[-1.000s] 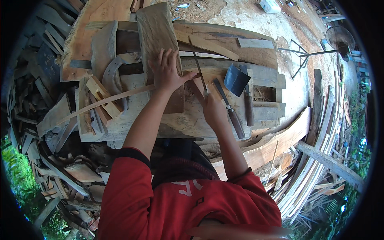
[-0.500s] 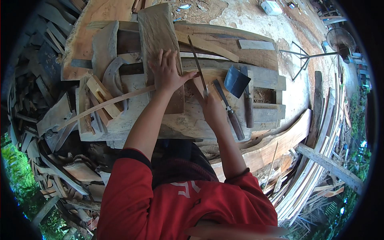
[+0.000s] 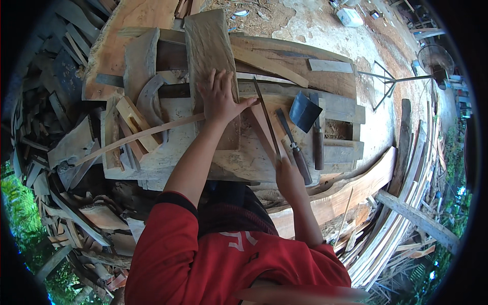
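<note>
My left hand [image 3: 219,101] lies with fingers spread on a broad, weathered board [image 3: 211,43], its thumb stretched out to the right. A long thin wooden strip [image 3: 140,134] runs under my left wrist. My right hand [image 3: 291,178] grips the pale handle end of a long narrow saw [image 3: 266,114], seen nearly edge-on. The saw's dark blade passes just right of my left thumb; its teeth cannot be made out. Below the blade, a brown wooden strip [image 3: 262,129] lies on the bench. Near my right hand lies a chisel [image 3: 300,160] with a wooden handle.
Right of the chisel lie another wooden-handled tool [image 3: 318,147] and a curved dark metal sheet [image 3: 305,112]. A curved wooden piece [image 3: 149,99] and a notched block [image 3: 137,124] rest at the left of the bench [image 3: 173,165]. Scrap wood piles up on both sides.
My right hand has drawn the saw back toward my body and slightly right. My left hand keeps its place on the board. The whole view has shifted a little.
</note>
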`<state>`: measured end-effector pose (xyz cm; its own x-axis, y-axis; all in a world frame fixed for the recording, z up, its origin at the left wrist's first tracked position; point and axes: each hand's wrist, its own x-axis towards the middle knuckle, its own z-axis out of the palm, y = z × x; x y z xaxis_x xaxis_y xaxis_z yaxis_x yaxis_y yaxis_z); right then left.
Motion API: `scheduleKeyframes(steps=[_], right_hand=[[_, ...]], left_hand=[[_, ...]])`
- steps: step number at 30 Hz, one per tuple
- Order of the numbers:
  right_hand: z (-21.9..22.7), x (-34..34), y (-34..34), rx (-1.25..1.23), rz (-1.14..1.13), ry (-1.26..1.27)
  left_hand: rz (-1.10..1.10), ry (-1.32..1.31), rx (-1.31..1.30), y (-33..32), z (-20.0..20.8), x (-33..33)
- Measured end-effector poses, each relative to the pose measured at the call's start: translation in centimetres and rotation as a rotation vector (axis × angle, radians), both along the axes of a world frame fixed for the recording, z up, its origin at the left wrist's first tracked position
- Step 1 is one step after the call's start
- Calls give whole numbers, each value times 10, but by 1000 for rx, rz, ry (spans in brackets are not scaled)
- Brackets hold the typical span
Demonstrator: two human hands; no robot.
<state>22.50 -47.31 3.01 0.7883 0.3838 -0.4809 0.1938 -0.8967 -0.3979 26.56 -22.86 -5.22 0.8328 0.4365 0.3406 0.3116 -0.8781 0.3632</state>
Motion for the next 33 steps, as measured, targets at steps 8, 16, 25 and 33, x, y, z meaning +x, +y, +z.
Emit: scheduleKeyframes(steps=[8,16,25,33], right_hand=[[-16,19,32,283,-60,-119],[4,-20,-26,29,-88,38],[-31,57,66,141,-85,34],[-15,5,10,209,-31,-79]], left_hand=[[30,-11,13,-3,5,1],[-37,-24,-22,-1,2,2],[10,-52,54,-3,6,5],[36,-2,76,-5,7,2]])
